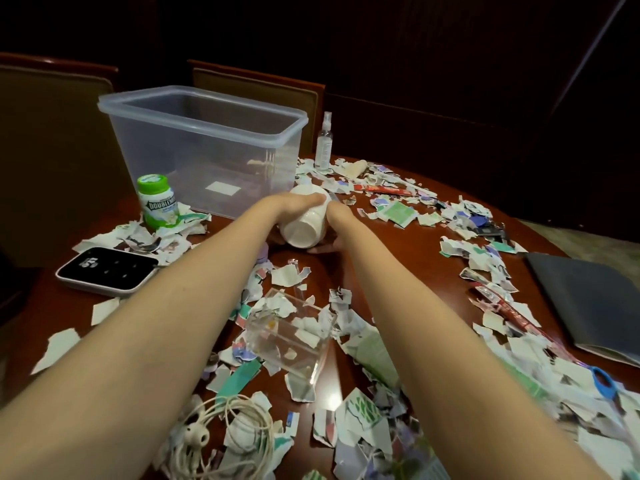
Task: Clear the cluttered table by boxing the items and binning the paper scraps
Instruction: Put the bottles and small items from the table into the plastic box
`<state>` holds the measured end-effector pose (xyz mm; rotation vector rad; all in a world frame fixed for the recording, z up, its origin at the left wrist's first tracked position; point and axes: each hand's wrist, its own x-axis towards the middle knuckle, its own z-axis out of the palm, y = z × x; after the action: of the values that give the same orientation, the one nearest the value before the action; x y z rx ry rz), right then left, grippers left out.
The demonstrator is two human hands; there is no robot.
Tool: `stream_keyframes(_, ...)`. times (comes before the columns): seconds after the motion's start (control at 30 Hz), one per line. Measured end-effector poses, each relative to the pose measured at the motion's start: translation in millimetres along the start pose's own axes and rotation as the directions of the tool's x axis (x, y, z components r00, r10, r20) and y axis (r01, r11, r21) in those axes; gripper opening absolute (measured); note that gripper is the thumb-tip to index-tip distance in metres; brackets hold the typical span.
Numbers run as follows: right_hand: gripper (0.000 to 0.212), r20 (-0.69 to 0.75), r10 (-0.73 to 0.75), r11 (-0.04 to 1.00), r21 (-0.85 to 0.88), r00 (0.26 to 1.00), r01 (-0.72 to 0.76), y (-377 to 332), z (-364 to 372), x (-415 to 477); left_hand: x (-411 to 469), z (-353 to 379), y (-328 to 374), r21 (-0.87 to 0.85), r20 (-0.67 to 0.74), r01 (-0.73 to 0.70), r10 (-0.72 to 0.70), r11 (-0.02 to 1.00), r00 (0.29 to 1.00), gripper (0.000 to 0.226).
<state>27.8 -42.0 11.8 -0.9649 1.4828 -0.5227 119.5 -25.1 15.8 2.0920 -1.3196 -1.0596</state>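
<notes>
Left hand [300,203] and right hand [336,216] both grasp one white cup [304,232]. It is tipped on its side with its base toward the camera, just in front of one clear plastic box [190,124]. Beside the box stand one green-lidded gum bottle [157,202] and one spray bottle [323,142]. Also on the table [408,247]: one black device [107,270], one acrylic case [294,329] between the forearms, one earphone cable [225,427], one pair of scissors [602,382], one dark folder [588,299]. Paper scraps [478,216] lie all over, too many to count.
</notes>
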Motion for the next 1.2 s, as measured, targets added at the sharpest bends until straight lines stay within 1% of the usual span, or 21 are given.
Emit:
stream_keyframes(0.07, 0.038, 0.007, -0.004, 0.998, 0.060, 1.000, 0.003, 0.6, 2.4, -1.5, -1.7, 2.2, -1.5, -0.044, -0.031, -0.033, 0.031, 0.999, 0.999, 0.076)
stream_keyframes(0.17, 0.044, -0.012, -0.072, 0.989, 0.126, 0.997, 0.073, 3.2, 1.0, -5.2, -6.0, 2.4, -4.9, -0.134, -0.045, -0.074, 0.069, 0.988, 0.997, 0.075)
stream_keyframes(0.23, 0.037, -0.027, -0.149, 0.969, 0.193, 0.989, 0.151, 5.4, -0.6, -8.8, -11.7, 0.6, -6.8, -0.245, -0.050, -0.113, 0.104, 0.963, 0.993, 0.073)
stream_keyframes(0.3, 0.028, -0.044, -0.185, 0.946, 0.261, 0.982, 0.190, 7.3, -2.0, -14.6, -17.2, -0.9, -7.5, -0.310, -0.082, -0.176, 0.158, 0.934, 0.984, 0.072)
stream_keyframes(0.37, 0.028, -0.059, -0.220, 0.928, 0.294, 0.974, 0.227, 6.8, -2.3, -25.7, -26.4, -2.0, -8.1, -0.342, -0.136, -0.242, 0.207, 0.908, 0.969, 0.069)
stream_keyframes(0.43, 0.029, -0.073, -0.238, 0.920, 0.302, 0.969, 0.249, 5.1, -0.6, -39.8, -36.3, -2.2, -9.3, -0.394, -0.181, -0.278, 0.223, 0.876, 0.958, 0.066)
stream_keyframes(0.47, 0.025, -0.077, -0.253, 0.921, 0.288, 0.965, 0.264, 4.2, 0.9, -46.0, -40.7, -2.8, -10.0, -0.400, -0.208, -0.297, 0.230, 0.867, 0.951, 0.067)
stream_keyframes(0.53, 0.015, -0.067, -0.281, 0.919, 0.269, 0.957, 0.289, 2.6, 7.1, -59.1, -49.0, -5.6, -9.9, -0.368, -0.272, -0.343, 0.252, 0.864, 0.929, 0.079)
stream_keyframes(0.6, 0.020, -0.065, -0.330, 0.904, 0.267, 0.942, 0.335, 0.3, 14.1, -69.5, -56.0, -11.5, -8.4, -0.314, -0.329, -0.387, 0.283, 0.867, 0.901, 0.090)
stream_keyframes(0.67, 0.018, -0.080, -0.394, 0.874, 0.275, 0.916, 0.400, -2.1, 19.6, -76.4, -62.7, -18.1, -10.1, -0.260, -0.383, -0.433, 0.320, 0.863, 0.867, 0.096)
stream_keyframes(0.73, 0.014, -0.056, -0.446, 0.846, 0.300, 0.893, 0.441, -2.7, 26.1, -85.9, -68.2, -25.0, -17.7, -0.233, -0.442, -0.493, 0.360, 0.838, 0.821, 0.098)
stream_keyframes(0.87, 0.020, 0.004, -0.552, 0.775, 0.371, 0.834, 0.511, -2.5, 52.2, -105.9, -79.6, -45.6, -41.6, -0.236, -0.555, -0.576, 0.378, 0.782, 0.741, 0.101)
stream_keyframes(0.93, 0.021, 0.041, -0.594, 0.731, 0.443, 0.803, 0.519, -2.9, 69.7, -113.2, -87.5, -58.1, -53.2, -0.207, -0.592, -0.618, 0.405, 0.759, 0.697, 0.099)
stream_keyframes(1.0, 0.028, 0.075, -0.624, 0.702, 0.491, 0.778, 0.516, -3.6, 86.9, -118.1, -95.6, -71.6, -66.3, -0.182, -0.622, -0.640, 0.417, 0.747, 0.663, 0.098)
stream_keyframes(1.07, 0.033, 0.112, -0.634, 0.706, 0.489, 0.765, 0.513, -4.1, 104.7, -122.1, -100.6, -85.2, -81.2, -0.186, -0.636, -0.639, 0.405, 0.746, 0.657, 0.097)
stream_keyframes(1.2, 0.043, 0.188, -0.642, 0.738, 0.413, 0.743, 0.534, -6.2, 143.8, -125.3, -105.4, -110.8, -111.8, -0.222, -0.672, -0.627, 0.349, 0.746, 0.653, 0.095)
